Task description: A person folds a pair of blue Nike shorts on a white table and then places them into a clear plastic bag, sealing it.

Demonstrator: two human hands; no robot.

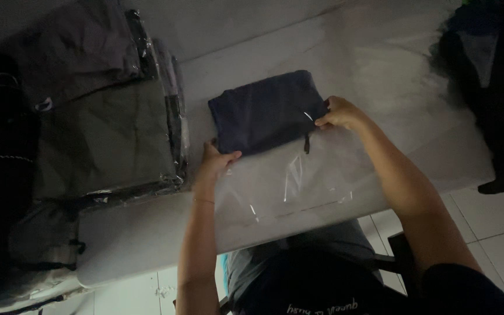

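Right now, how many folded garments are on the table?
2: a navy folded garment at the clear bag's mouth, and a bagged olive one at left. More may lie beneath it.

dark heap (497, 87) (top right) cut off

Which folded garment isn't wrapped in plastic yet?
The dark navy garment mid-table, held at its near corners by left hand and right hand. The olive ones stacked at the left are in clear plastic.
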